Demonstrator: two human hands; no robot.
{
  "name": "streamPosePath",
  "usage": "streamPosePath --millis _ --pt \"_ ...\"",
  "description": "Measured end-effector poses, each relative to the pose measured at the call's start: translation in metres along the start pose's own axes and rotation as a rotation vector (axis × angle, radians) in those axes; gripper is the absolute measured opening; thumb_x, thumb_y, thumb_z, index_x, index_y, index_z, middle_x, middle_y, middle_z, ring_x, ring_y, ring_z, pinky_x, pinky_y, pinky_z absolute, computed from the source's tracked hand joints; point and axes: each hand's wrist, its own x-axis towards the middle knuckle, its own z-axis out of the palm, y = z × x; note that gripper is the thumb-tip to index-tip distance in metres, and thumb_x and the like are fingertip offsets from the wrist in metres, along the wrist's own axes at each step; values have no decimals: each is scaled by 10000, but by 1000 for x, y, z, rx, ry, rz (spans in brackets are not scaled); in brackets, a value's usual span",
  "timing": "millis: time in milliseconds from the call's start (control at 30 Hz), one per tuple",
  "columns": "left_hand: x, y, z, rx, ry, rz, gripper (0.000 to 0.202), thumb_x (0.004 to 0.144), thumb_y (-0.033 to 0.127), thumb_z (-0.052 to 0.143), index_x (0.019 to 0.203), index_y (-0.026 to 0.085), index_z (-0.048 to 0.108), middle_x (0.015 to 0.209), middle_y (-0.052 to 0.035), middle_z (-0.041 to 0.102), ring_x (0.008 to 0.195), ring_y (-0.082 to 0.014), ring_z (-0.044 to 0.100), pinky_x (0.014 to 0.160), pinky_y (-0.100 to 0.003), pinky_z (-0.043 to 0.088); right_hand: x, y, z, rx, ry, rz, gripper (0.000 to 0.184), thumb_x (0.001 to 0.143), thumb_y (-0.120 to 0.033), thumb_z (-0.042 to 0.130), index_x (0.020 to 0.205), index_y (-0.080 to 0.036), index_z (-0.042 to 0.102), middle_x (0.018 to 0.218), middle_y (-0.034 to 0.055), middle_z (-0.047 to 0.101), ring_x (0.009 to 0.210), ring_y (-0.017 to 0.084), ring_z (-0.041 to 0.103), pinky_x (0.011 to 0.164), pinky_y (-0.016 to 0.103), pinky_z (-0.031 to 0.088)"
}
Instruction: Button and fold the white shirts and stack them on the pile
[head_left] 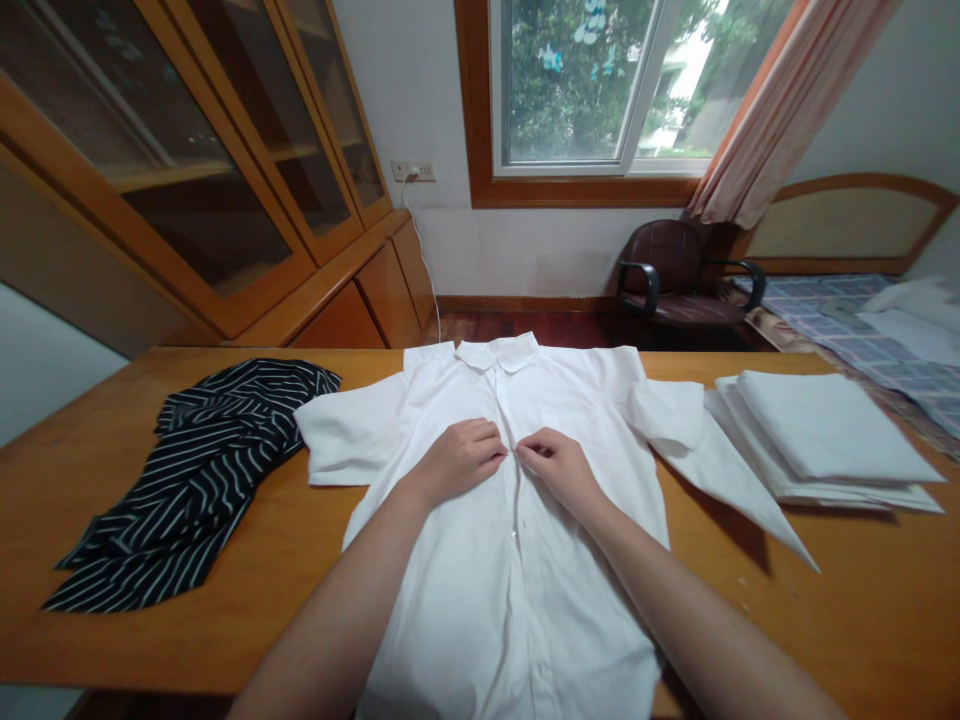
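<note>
A white short-sleeved shirt lies front side up on the wooden table, its collar at the far edge and its sleeves out to both sides. My left hand pinches one edge of the front opening at chest height. Just right of it, my right hand pinches the other edge, the fingertips of both hands nearly meeting. Below the hands the front edges lie close together, with small buttons showing along them. Whether a button sits between my fingers is hidden.
A black striped garment lies crumpled on the table at the left. Folded white cloths are stacked at the right, one corner hanging toward me. Beyond the table stand a glass-door cabinet, an armchair and a bed.
</note>
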Motion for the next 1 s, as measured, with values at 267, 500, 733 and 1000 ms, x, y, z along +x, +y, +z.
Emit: streamPosePath --millis 267,500,733,1000 --pt "1 1 0 54 43 38 190 964 193 541 801 191 640 790 -28 626 763 -167 572 705 -315 445 0 -1 -1 16 -29 97 180 808 -328 654 809 -212 791 822 37 773 768 206 689 749 302 507" --pt "2 1 2 98 35 65 198 978 201 524 810 188 628 805 -30 629 773 -169 566 718 -323 432 1 -1 0 48 -15 128 181 793 -329 655 796 -215 796 842 40 789 810 229 717 766 313 515" --pt "3 3 3 137 33 76 213 988 209 508 811 188 625 799 -30 626 761 -167 557 714 -324 421 1 -2 -1 50 -17 141 188 786 -335 668 806 -206 803 832 42 791 806 234 719 754 310 511" --pt "3 3 6 171 30 73 228 981 200 508 771 189 598 771 -24 607 748 -165 543 696 -319 408 1 -5 -3 34 -55 150 202 797 -342 663 819 -201 805 842 51 791 813 234 716 742 301 505"
